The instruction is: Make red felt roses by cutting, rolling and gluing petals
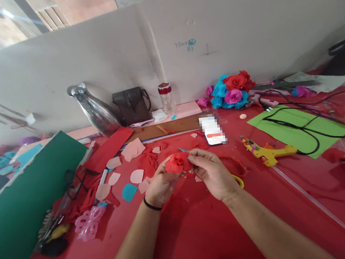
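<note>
A red paper flower [178,162] with layered petals is held between both hands above the red table [194,233]. My left hand [162,184] grips it from the left and below, its fingers partly hidden behind the petals. At the flower's right edge, my right hand [208,170] pinches a petal between thumb and fingers. Behind and right of my right hand lie scissors with a yellow and red handle [239,180], partly covered by the hand. Loose red paper pieces [149,162] and pink petals [137,176] lie left of the flower.
A yellow glue gun [266,153] with a clear stick lies right, beside green paper [306,126] and black cables. Behind the hands is a phone [213,130]. A steel flask [97,112], bag [132,107], glass bottle [166,99] and paper bouquet [232,91] stand near the wall.
</note>
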The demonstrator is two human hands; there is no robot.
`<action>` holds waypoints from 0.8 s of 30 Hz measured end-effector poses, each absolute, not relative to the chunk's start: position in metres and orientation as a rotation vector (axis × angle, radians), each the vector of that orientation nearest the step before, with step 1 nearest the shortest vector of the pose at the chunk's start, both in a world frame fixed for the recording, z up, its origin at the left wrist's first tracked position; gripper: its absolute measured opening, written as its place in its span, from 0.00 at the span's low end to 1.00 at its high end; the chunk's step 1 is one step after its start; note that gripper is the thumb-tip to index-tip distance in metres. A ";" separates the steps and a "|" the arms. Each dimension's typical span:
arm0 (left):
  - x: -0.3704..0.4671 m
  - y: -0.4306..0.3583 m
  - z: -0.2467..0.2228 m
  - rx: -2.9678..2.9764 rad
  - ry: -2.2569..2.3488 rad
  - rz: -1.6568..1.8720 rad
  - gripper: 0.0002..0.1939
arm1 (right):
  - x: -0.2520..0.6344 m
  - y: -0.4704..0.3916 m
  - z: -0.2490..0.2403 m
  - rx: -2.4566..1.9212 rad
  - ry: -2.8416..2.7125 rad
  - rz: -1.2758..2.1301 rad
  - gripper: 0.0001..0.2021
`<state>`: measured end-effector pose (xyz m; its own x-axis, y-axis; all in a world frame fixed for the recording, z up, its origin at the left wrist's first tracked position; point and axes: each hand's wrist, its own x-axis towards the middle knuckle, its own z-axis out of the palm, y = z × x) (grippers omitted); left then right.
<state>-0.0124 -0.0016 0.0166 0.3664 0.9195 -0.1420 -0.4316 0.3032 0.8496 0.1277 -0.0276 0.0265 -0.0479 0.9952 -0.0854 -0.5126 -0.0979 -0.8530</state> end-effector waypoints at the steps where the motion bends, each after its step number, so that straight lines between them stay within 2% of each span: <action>1: -0.012 -0.002 0.017 0.819 0.721 1.005 0.17 | 0.128 -0.028 0.026 -0.851 -0.774 1.503 0.10; 4: -0.013 -0.001 0.015 0.827 0.731 1.026 0.13 | 0.128 -0.027 0.026 -0.842 -0.770 1.490 0.09; 9: -0.015 0.001 0.013 0.866 0.690 1.044 0.16 | 0.129 -0.027 0.024 -0.904 -0.724 1.502 0.10; 18: -0.013 -0.002 0.015 0.889 0.685 1.050 0.15 | 0.127 -0.026 0.026 -0.856 -0.622 1.473 0.09; 24: -0.004 -0.001 0.012 0.911 0.727 1.162 0.11 | 0.124 -0.026 0.026 -0.891 -0.614 1.473 0.09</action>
<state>-0.0038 -0.0014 0.0115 0.2543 0.9669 -0.0205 -0.4414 0.1349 0.8871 0.1239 -0.0260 0.0261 0.0438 0.9849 -0.1678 -0.5741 -0.1126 -0.8110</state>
